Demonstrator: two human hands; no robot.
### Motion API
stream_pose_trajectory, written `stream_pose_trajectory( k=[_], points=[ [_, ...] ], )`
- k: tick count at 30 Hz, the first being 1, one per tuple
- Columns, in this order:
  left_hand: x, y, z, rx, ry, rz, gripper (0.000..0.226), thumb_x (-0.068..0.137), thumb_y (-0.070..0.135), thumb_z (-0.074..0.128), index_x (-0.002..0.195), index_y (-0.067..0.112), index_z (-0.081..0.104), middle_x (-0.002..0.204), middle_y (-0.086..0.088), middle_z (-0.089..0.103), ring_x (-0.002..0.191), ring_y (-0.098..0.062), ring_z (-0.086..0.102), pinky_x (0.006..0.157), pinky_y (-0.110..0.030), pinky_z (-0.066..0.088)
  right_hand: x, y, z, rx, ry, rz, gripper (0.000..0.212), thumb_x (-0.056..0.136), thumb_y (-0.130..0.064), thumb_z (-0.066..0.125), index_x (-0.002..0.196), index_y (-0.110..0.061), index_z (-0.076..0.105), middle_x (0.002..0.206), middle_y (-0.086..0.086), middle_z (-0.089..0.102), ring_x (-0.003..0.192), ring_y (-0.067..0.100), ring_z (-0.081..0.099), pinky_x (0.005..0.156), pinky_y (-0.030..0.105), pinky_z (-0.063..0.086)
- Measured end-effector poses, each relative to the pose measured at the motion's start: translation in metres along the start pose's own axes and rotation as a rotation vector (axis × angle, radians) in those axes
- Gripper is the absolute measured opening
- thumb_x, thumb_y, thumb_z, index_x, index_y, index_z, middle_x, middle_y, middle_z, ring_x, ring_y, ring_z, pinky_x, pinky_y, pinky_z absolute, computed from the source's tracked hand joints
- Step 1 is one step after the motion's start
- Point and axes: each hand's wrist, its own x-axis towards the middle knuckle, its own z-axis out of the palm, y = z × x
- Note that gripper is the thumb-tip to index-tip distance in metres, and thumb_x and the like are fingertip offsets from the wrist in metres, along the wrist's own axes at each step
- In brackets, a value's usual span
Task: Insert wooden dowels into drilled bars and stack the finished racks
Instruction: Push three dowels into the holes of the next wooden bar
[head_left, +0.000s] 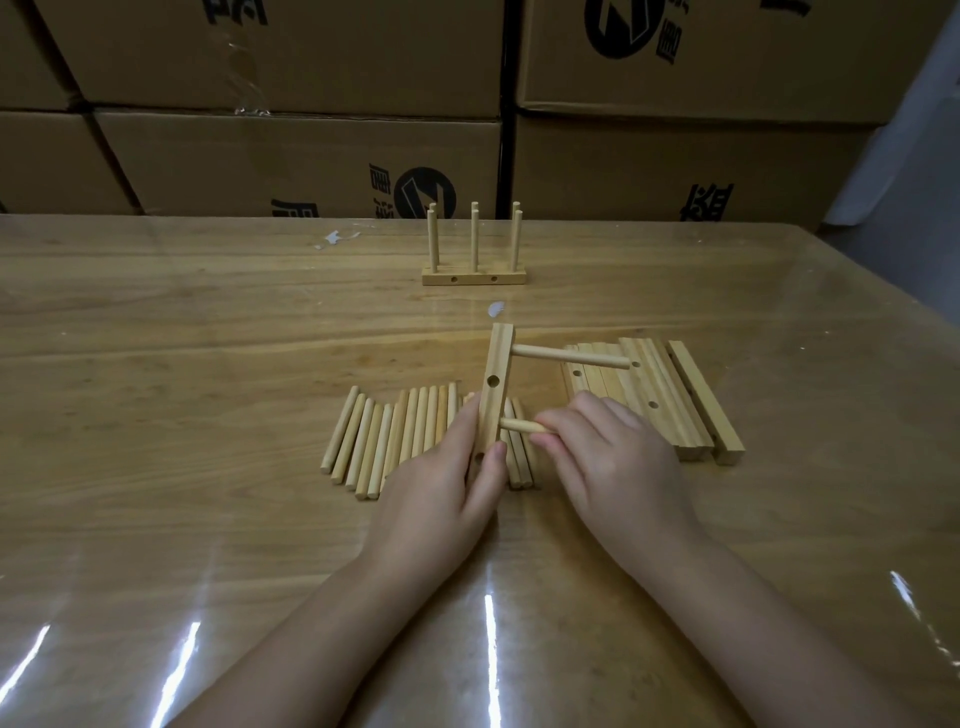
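At frame centre the left hand (452, 467) grips the drilled bar (496, 384) on edge, steadying its holes sideways so the right hand (602, 452), pinching a dowel (522, 426), can push it in

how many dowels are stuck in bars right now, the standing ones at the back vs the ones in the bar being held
upright dowels at the back: 6
dowels in the bar held by the left hand: 2, one pinched by the right hand
total: 8
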Motion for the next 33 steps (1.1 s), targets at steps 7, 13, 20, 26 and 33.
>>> stream_pose_trajectory(
  k=[7, 13, 20, 26, 33],
  points=[
    [-0.0009, -0.0008, -0.0014, -0.060, -0.012, 0.051, 0.055, 0.091, 0.048, 0.038, 0.143, 0.031, 0.036, 0.064, 0.012, 0.057, 0.062, -0.007, 0.057, 0.052, -0.018, 0.041, -0.0006, -0.0014, -0.0033, 0.037, -0.007, 0.034, 0.027, 0.093, -0.028, 0.046, 0.089, -0.013, 0.069, 0.074, -0.003, 0.060, 0.064, 0.011, 0.055, 0.052, 0.020, 0.041],
    [-0.0023, -0.0006, -0.0024, 0.019, -0.002, 0.049, 0.054, 0.095, 0.044, 0.041, 0.144, 0.021, 0.038, 0.055, 0.019, 0.043, 0.049, 0.002, 0.047, 0.048, -0.012, 0.033, -0.0019, -0.0047, -0.0032, 0.142, -0.036, 0.117, 0.029, 0.091, -0.028, 0.045, 0.091, -0.014, 0.070, 0.075, -0.005, 0.062, 0.064, 0.010, 0.056, 0.053, 0.020, 0.041],
    [-0.0018, 0.0025, -0.0039, 0.058, -0.041, 0.011, 0.053, 0.094, 0.033, 0.049, 0.144, 0.016, 0.039, 0.055, 0.016, 0.042, 0.049, 0.000, 0.045, 0.047, -0.016, 0.031, -0.0013, -0.0052, -0.0040, 0.196, -0.090, 0.168, 0.018, 0.088, -0.022, 0.054, 0.092, -0.016, 0.071, 0.076, -0.008, 0.063, 0.063, 0.009, 0.056, 0.052, 0.021, 0.040],
    [-0.0022, 0.0041, -0.0036, 0.052, -0.059, -0.002, 0.056, 0.093, 0.036, 0.047, 0.145, 0.017, 0.036, 0.059, 0.012, 0.049, 0.054, -0.011, 0.053, 0.051, -0.029, 0.038, -0.0012, -0.0048, -0.0045, 0.240, -0.102, 0.205, 0.018, 0.088, -0.022, 0.054, 0.091, -0.015, 0.071, 0.073, -0.008, 0.062, 0.061, 0.010, 0.055, 0.049, 0.025, 0.042],
    [-0.0022, 0.0076, -0.0053, 0.065, -0.063, -0.006, 0.056, 0.093, 0.036, 0.046, 0.146, 0.020, 0.035, 0.062, 0.009, 0.050, 0.057, -0.015, 0.054, 0.056, -0.035, 0.044, -0.0014, -0.0057, -0.0046, 0.319, -0.155, 0.297, 0.018, 0.091, -0.021, 0.054, 0.092, -0.019, 0.072, 0.075, -0.010, 0.065, 0.066, 0.005, 0.056, 0.056, 0.022, 0.044]
  ],
)
